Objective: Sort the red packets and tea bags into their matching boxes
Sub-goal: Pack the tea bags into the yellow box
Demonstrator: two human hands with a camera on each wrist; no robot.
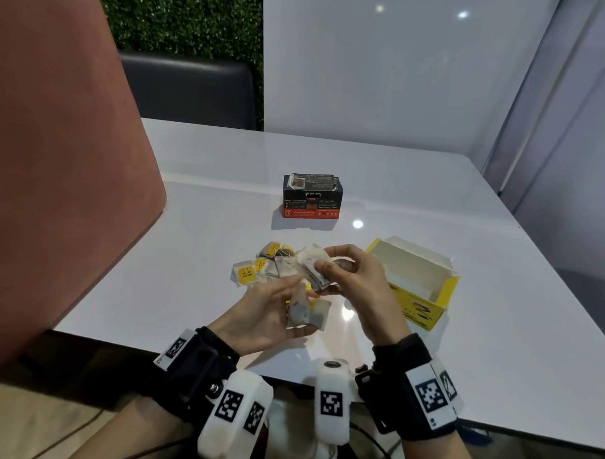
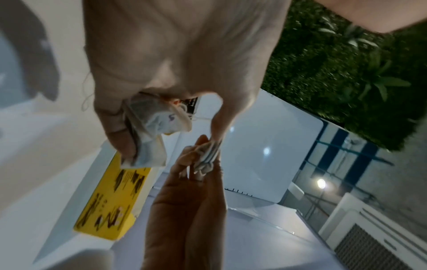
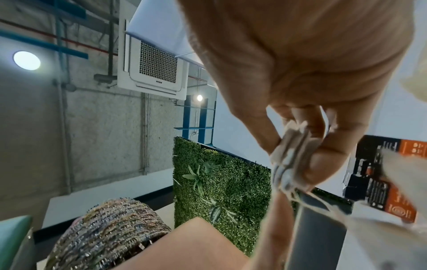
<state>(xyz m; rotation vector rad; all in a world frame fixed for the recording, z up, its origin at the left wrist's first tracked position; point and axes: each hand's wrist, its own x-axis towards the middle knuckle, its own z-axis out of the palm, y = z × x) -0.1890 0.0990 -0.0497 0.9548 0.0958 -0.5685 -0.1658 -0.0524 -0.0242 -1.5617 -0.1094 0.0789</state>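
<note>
White bench [image 1: 432, 206]: both hands hold tea bags above it, right hand [image 1: 352, 279] pinching a stack [image 1: 313, 267], left hand [image 1: 270, 317] gripping upright bags [image 1: 300, 306]. Yellow box [image 1: 419, 285] lies open right, long side angled away.

A yellow-labelled tea bag [image 1: 245, 271] at centre left of the head view reads "RELAX"; print on both boxes is illegible.
</note>
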